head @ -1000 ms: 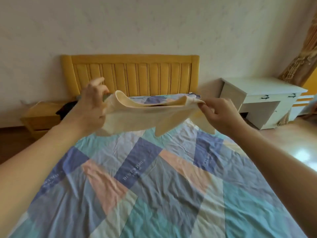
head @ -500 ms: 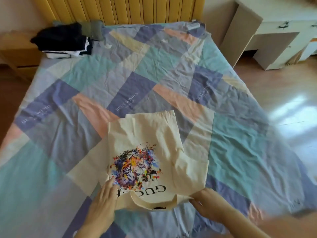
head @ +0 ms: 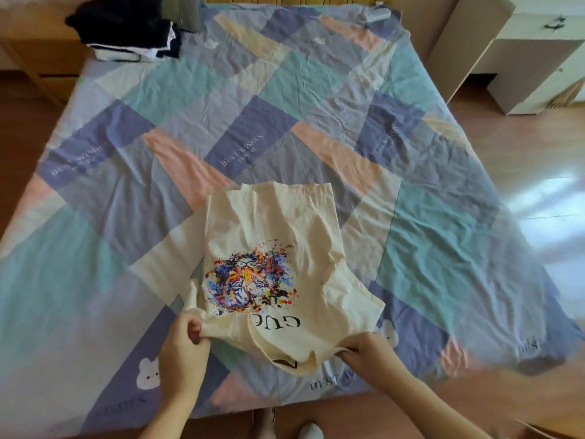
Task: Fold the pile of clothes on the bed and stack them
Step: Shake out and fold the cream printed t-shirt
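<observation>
the cream shirt (head: 272, 236) lies print-up on the near part of the bed (head: 443, 217), its near edge lifted. the left hand (head: 182, 353) pinches the shirt's near left corner in a curled grip; the right hand (head: 370, 351) pinches the near right edge. a dark stack (head: 126, 30) of folded clothes sits at the far left corner of the bed

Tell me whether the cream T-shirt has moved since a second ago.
Yes. The cream T-shirt was held up in the air in front of the headboard; now it lies spread on the bedsheet near the foot, both hands gripping its near edge.
</observation>
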